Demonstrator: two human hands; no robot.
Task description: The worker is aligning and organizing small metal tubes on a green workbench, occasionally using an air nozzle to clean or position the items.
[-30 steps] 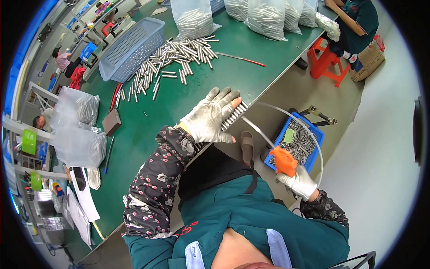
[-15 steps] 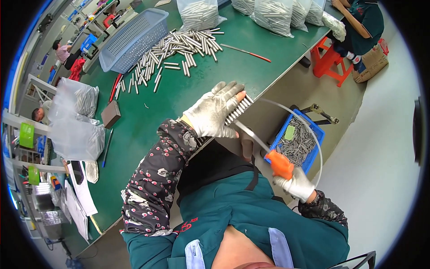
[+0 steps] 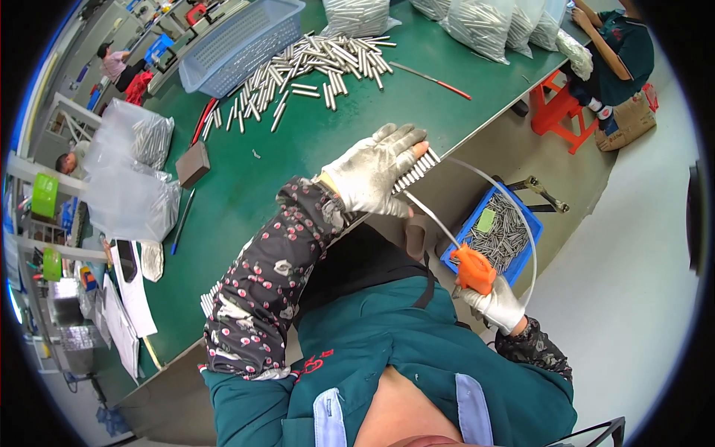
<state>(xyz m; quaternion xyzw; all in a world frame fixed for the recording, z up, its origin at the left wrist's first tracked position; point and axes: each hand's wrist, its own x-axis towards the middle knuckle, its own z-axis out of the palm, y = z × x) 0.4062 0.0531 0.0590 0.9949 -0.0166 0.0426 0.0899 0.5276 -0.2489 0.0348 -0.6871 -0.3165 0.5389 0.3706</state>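
Observation:
My left hand [image 3: 376, 171], in a soiled white glove with bare fingertips, lies flat with fingers stretched over a row of short metal pins [image 3: 417, 171] at the table's near edge. The pins' ends show past the fingers; the rest is hidden under the palm. My right hand [image 3: 497, 304], gloved too, is wrapped round an orange air blow gun [image 3: 475, 270] below the edge. Its thin nozzle tube [image 3: 432, 218] points up at the pin ends by my left hand. A clear air hose [image 3: 530, 231] curves around to the right.
Loose metal pins [image 3: 328, 67] lie heaped beside a blue-grey basket [image 3: 238, 48] on the green table [image 3: 298, 141]. Bags of pins [image 3: 484, 30] stand at the back. Below right, a blue bin [image 3: 532, 220] holds more pins. Another person [image 3: 614, 48] sits at far right.
The whole view has shifted a little, moving the table rightward in the picture. The blow gun has tilted slightly in my right hand; my left hand stays on the pins.

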